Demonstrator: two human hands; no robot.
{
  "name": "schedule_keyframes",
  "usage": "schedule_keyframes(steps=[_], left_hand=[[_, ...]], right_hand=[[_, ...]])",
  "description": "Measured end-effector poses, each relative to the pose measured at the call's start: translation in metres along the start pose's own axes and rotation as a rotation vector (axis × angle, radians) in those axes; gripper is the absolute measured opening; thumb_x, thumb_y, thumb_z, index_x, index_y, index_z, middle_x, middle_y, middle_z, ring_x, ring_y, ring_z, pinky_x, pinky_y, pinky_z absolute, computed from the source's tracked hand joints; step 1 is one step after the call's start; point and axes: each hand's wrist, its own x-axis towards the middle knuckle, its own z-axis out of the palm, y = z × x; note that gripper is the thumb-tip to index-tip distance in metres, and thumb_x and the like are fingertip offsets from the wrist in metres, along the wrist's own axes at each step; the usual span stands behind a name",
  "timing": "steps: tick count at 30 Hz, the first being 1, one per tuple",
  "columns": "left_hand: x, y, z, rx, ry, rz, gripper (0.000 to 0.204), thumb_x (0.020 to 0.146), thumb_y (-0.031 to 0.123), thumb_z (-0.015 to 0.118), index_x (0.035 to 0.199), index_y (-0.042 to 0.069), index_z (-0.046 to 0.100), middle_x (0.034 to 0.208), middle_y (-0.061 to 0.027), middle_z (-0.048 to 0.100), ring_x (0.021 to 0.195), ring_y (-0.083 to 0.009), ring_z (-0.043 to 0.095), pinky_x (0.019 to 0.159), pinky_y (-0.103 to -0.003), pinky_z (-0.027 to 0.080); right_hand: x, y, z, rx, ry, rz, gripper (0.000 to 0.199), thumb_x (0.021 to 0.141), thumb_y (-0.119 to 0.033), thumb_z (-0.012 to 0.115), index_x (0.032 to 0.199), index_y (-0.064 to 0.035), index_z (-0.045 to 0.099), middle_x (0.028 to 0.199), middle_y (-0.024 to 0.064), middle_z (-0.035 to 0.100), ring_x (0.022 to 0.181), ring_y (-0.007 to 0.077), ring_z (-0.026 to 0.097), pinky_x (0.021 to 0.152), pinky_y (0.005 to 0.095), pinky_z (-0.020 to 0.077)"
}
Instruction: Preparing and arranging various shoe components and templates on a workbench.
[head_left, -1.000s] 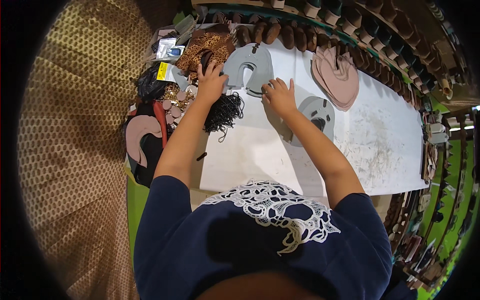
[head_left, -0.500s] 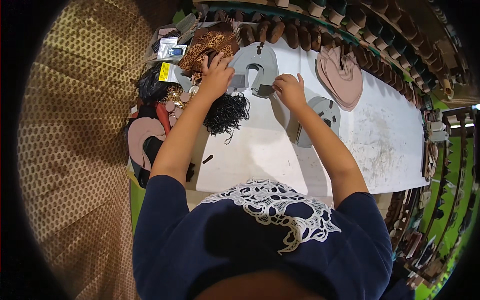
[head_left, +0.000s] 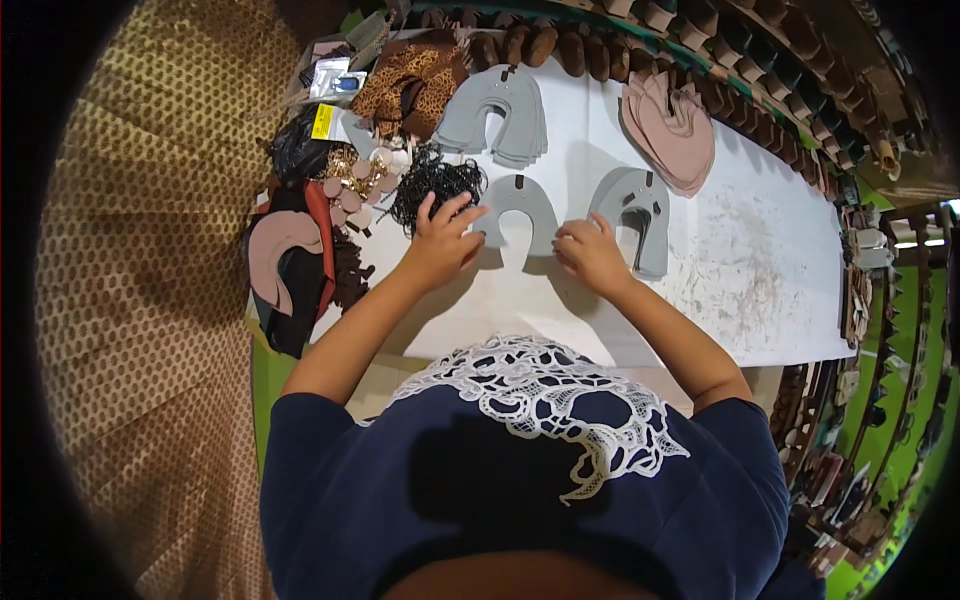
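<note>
A single grey U-shaped piece (head_left: pixel 519 207) with a small dark tab at its curved top is between my hands, its legs pointing towards me. My left hand (head_left: pixel 440 248) is at its left leg, thumb and index closed near the edge while the other fingers spread. My right hand (head_left: pixel 596 257) has its fingers closed at the right leg. Behind it lies a fanned stack of similar grey pieces (head_left: pixel 512 95). Another grey stack (head_left: pixel 652 230) with dark tabs lies close by on the right. A tangle of black beaded strands (head_left: pixel 432 185) lies just beyond my left hand.
Pink curved pieces (head_left: pixel 690 150) are stacked at the back right of the white table (head_left: pixel 750 270). Leopard-print fabric (head_left: pixel 410 85), gold and pink discs (head_left: pixel 350 190), and a black bag (head_left: pixel 295 145) crowd the left. Brown shoe-shaped forms (head_left: pixel 540 45) line the far edge.
Both hands have come back from the far grey stack towards me. One grey U-shaped piece now lies between them, apart from that stack.
</note>
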Motion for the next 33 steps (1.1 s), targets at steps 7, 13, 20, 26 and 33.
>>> schedule_keyframes(steps=[7, 13, 20, 26, 33], left_hand=[[-0.061, 0.054, -0.003, -0.049, -0.229, -0.017, 0.011, 0.073, 0.024, 0.065, 0.078, 0.015, 0.061, 0.126, -0.0008, 0.050, 0.127, -0.0249, 0.035, 0.104, -0.058, 0.012], [-0.049, 0.068, 0.028, -0.125, -0.200, -0.259, 0.035, 0.080, 0.032, 0.060, 0.109, 0.013, 0.058, 0.129, -0.0074, 0.047, 0.129, -0.0278, 0.033, 0.105, -0.057, 0.015], [-0.017, 0.071, 0.079, -0.049, -0.206, -0.297, 0.052, 0.088, 0.025, 0.047, 0.133, 0.002, 0.039, 0.141, -0.0137, 0.036, 0.132, -0.0279, 0.031, 0.108, -0.050, 0.017], [-0.027, 0.078, 0.084, -0.007, -0.235, -0.416, 0.058, 0.088, 0.032, 0.048, 0.137, 0.003, 0.035, 0.144, -0.0130, 0.031, 0.135, -0.0259, 0.027, 0.109, -0.050, 0.014], [-0.045, 0.089, 0.072, 0.003, -0.243, -0.458, 0.064, 0.088, 0.037, 0.049, 0.138, 0.002, 0.031, 0.146, -0.0144, 0.028, 0.136, -0.0263, 0.024, 0.109, -0.051, 0.014]], right_hand=[[-0.051, -0.027, -0.002, 0.125, -0.245, -0.113, 0.019, 0.074, -0.021, 0.068, 0.088, -0.0130, 0.059, 0.105, 0.0037, 0.055, 0.108, 0.0227, 0.051, 0.100, 0.0496, 0.0333], [-0.040, -0.035, 0.022, 0.165, -0.132, 0.044, 0.031, 0.079, -0.026, 0.064, 0.104, -0.0088, 0.059, 0.114, 0.0100, 0.053, 0.113, 0.0288, 0.047, 0.101, 0.0491, 0.0327], [-0.014, -0.054, 0.074, -0.040, -0.041, 0.218, 0.055, 0.092, -0.034, 0.042, 0.134, 0.0006, 0.037, 0.141, 0.0200, 0.034, 0.132, 0.0315, 0.031, 0.108, 0.0459, 0.0227], [-0.028, -0.056, 0.070, -0.039, -0.044, 0.216, 0.061, 0.091, -0.039, 0.044, 0.136, -0.0008, 0.034, 0.143, 0.0184, 0.030, 0.134, 0.0305, 0.027, 0.109, 0.0456, 0.0194], [-0.050, -0.061, 0.066, 0.011, -0.033, 0.205, 0.064, 0.090, -0.040, 0.047, 0.137, 0.0001, 0.032, 0.142, 0.0221, 0.030, 0.133, 0.0352, 0.028, 0.107, 0.0502, 0.0212]])
